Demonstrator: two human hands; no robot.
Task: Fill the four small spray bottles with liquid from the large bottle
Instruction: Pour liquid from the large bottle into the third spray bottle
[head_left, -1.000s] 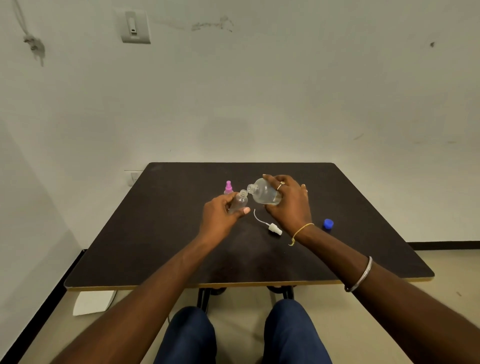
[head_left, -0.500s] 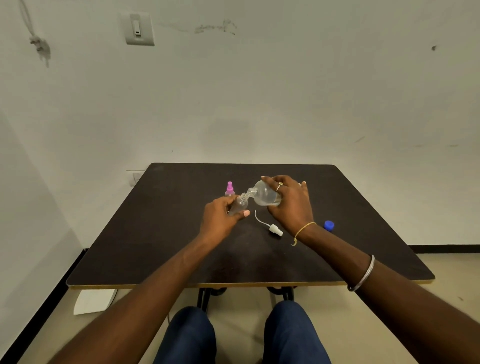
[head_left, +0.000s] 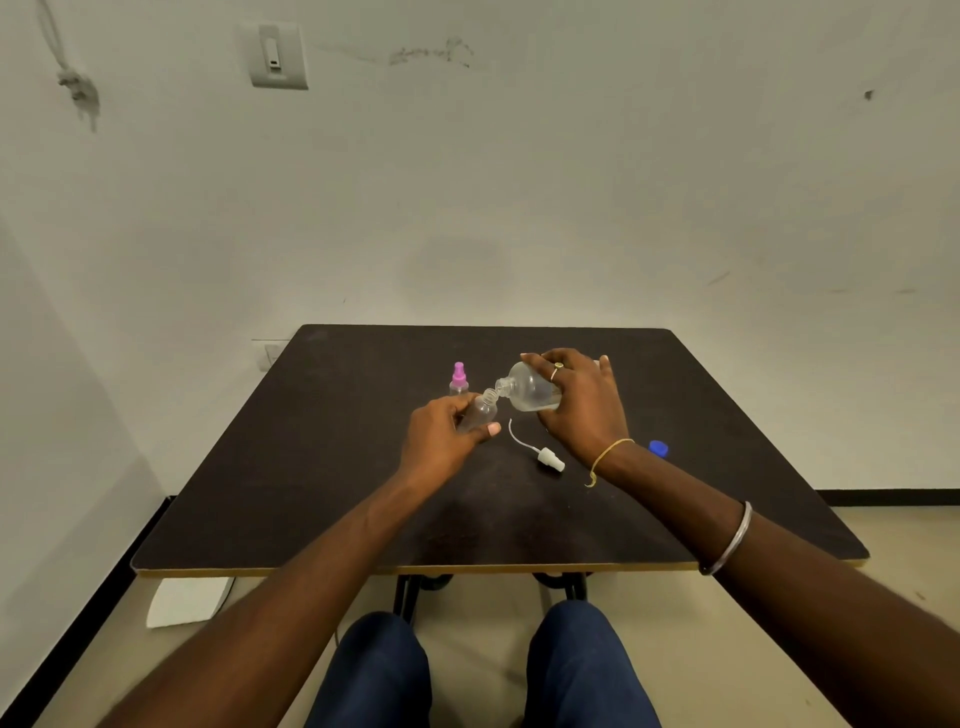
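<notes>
My left hand (head_left: 444, 441) grips a small clear spray bottle (head_left: 480, 411) with its top off, tilted with its open neck up and to the right. My right hand (head_left: 582, 408) holds the large clear bottle (head_left: 527, 388) tipped on its side, its mouth touching the small bottle's neck. Clear liquid lies in the large bottle's lower side. A small bottle with a pink spray top (head_left: 458, 378) stands upright just behind my left hand. A white spray head with its thin tube (head_left: 545, 456) lies on the table between my hands. Other small bottles are hidden or out of view.
The dark table (head_left: 322, 467) fills the middle of the view, against a white wall. A blue cap (head_left: 658, 448) lies on it to the right of my right wrist. My knees show below the table's near edge. White paper (head_left: 187, 600) lies on the floor at left.
The large bottle's mouth has come down to meet the small bottle's neck. Both hands have otherwise stayed nearly in place.
</notes>
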